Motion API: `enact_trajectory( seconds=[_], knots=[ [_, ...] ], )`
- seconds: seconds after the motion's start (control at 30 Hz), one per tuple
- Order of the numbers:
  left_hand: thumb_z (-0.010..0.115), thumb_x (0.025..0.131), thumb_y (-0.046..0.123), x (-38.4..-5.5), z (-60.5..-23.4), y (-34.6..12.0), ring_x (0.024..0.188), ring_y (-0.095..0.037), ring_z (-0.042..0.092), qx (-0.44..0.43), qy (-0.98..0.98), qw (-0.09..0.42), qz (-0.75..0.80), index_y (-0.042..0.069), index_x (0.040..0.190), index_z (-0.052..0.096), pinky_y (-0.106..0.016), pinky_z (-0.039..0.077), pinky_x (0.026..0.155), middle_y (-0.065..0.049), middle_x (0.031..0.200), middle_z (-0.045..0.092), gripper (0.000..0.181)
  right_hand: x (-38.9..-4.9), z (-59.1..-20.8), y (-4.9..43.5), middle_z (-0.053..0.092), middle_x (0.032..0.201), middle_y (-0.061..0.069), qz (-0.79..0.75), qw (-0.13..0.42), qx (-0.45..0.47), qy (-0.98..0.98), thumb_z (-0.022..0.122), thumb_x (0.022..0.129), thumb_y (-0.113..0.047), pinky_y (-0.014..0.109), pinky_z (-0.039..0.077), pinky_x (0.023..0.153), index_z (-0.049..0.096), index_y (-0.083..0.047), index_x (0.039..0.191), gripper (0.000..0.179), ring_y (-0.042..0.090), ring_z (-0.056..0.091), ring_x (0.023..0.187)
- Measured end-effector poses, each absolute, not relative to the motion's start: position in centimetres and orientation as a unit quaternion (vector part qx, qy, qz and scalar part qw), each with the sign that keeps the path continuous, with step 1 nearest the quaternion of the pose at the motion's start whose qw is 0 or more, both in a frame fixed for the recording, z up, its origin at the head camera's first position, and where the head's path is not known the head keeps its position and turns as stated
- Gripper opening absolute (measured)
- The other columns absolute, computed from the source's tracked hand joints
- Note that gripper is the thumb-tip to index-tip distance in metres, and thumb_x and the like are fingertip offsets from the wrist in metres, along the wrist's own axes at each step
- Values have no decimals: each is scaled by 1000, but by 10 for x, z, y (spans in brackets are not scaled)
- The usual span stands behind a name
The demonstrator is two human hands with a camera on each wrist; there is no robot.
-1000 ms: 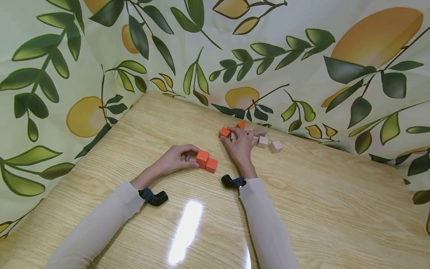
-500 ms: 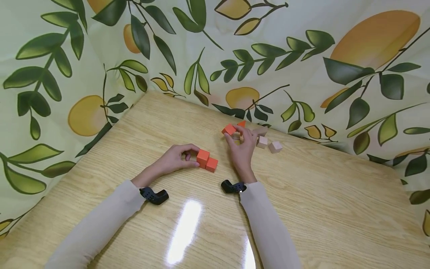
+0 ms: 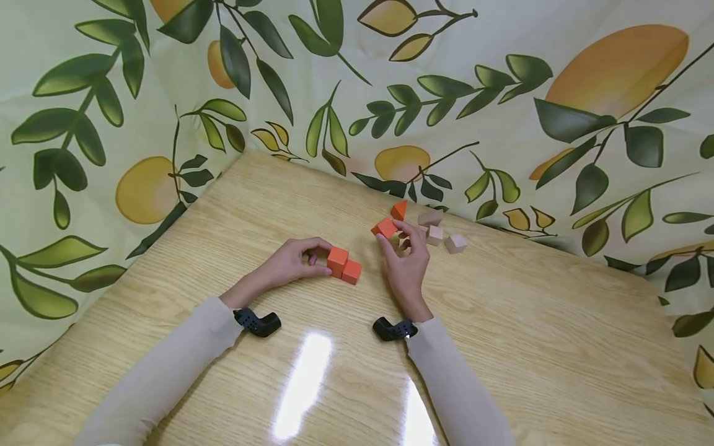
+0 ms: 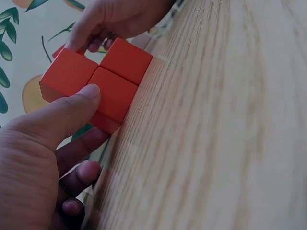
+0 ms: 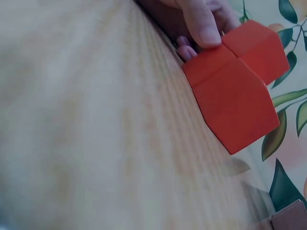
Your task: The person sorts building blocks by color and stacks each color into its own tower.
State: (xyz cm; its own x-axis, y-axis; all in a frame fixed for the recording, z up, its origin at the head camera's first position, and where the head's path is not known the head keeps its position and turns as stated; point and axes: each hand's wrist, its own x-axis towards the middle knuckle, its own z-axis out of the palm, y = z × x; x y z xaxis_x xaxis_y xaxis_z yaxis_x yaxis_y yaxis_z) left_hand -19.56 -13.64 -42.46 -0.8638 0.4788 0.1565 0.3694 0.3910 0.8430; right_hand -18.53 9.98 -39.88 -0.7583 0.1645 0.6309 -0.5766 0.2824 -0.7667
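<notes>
In the head view my left hand (image 3: 298, 260) pinches a small stack of orange-red cubes from its left side, thumb in front. An upper cube (image 3: 337, 259) sits on a lower one. A third cube (image 3: 351, 272) stands on the table against the stack's right side. The left wrist view shows my thumb across the seam between the upper cube (image 4: 69, 72) and the lower cube (image 4: 114, 98). My right hand (image 3: 409, 263) pinches another orange-red block (image 3: 385, 228) between thumb and fingers, tilted, to the right of and behind the stack. The right wrist view does not show my right hand.
An orange triangular block (image 3: 398, 210) stands near the back edge of the wooden table (image 3: 530, 328). Pale blocks lie behind and right of my right hand, including a cube (image 3: 455, 243) and a longer block (image 3: 430, 217). A leaf-patterned cloth (image 3: 312, 80) rises behind the table.
My right hand has drawn the orange-red block away from the loose blocks, toward me and slightly right, uncovering the triangular block. My left hand stays on the stack.
</notes>
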Motion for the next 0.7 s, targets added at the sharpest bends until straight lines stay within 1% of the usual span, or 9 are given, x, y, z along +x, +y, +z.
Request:
enact_trajectory(
  seconds=[0.13, 0.33, 0.43, 0.57, 0.7],
  knots=[
    [79, 80, 26, -198, -425, -136, 72, -17, 50, 262, 832, 52, 486, 15, 113, 66, -29, 38, 65, 0, 77, 57, 37, -176, -398, 104, 58, 97, 24, 578, 272, 182, -747, 75, 79, 4, 49, 36, 68, 63, 10, 110, 34, 44, 49, 84],
    [78, 81, 29, -200, -426, -136, 72, -17, 50, 272, 831, 46, 483, 17, 114, 66, -30, 39, 65, 1, 79, 58, 37, -162, -398, 108, 60, 97, 20, 567, 216, 217, -764, 75, 79, 4, 48, 37, 68, 64, 7, 109, 32, 41, 50, 85],
    [78, 81, 27, -198, -425, -137, 72, -18, 49, 267, 831, 51, 486, 16, 114, 66, -31, 38, 65, 0, 78, 57, 37, -157, -399, 109, 60, 100, 19, 568, 193, 230, -767, 75, 78, 4, 48, 37, 69, 64, 6, 109, 33, 42, 49, 85],
    [78, 81, 21, -196, -424, -136, 73, -20, 48, 257, 832, 59, 488, 13, 116, 65, -32, 37, 66, -3, 79, 57, 38, -153, -400, 110, 59, 104, 19, 566, 167, 237, -772, 76, 79, 3, 48, 36, 68, 64, 5, 111, 34, 43, 48, 87],
    [77, 82, 15, -192, -416, -134, 73, -23, 48, 254, 836, 62, 483, 8, 116, 65, -32, 37, 66, -7, 80, 57, 37, -152, -399, 110, 59, 102, 17, 556, 157, 244, -779, 77, 78, 1, 48, 35, 68, 65, 4, 110, 35, 43, 48, 90]
  ],
)
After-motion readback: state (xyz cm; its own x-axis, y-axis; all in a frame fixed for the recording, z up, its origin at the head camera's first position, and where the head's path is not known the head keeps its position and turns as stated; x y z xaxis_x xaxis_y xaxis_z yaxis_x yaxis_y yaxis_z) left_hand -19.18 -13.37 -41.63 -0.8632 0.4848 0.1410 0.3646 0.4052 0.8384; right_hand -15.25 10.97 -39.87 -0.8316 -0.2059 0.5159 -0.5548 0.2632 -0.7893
